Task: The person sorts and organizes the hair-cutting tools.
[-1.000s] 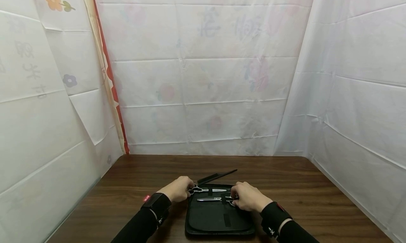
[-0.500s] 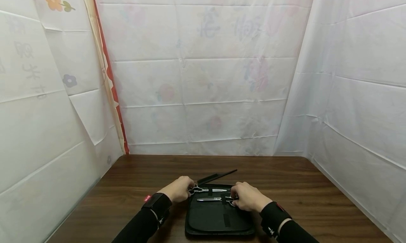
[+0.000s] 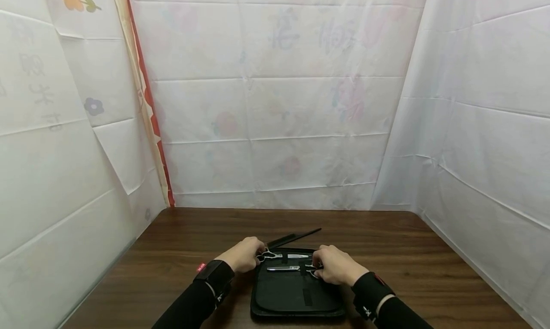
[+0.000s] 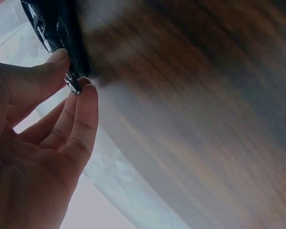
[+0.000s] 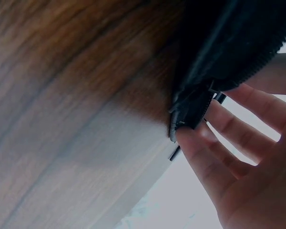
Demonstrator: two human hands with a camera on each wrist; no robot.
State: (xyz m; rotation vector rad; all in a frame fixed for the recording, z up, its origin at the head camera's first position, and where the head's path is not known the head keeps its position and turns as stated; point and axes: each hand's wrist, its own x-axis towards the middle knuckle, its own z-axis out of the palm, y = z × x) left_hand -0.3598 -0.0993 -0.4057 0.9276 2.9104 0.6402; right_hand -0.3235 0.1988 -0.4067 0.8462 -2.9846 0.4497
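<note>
A black case (image 3: 281, 293) lies open on the wooden table, with two pairs of silver scissors across its upper part. My left hand (image 3: 244, 255) pinches the handle of the upper scissors (image 3: 297, 256) at the case's left edge; in the left wrist view, thumb and fingertips of that hand (image 4: 47, 152) meet on a small metal part. On the right edge, my right hand (image 3: 337, 266) grips the case beside the handles of the lower scissors (image 3: 283, 269). The right wrist view has its fingers (image 5: 195, 148) against the zippered rim (image 5: 190, 112); the thumb's contact is unclear.
Behind the case a black comb (image 3: 285, 240) lies at a slant, its thin tail pointing right. Pale printed sheets (image 3: 275, 109) hang at the back and both sides of the brown table (image 3: 412, 257).
My left hand and the upper scissors have shifted very slightly to the right. The right hand keeps its place at the case edge. The head view has tilted a little.
</note>
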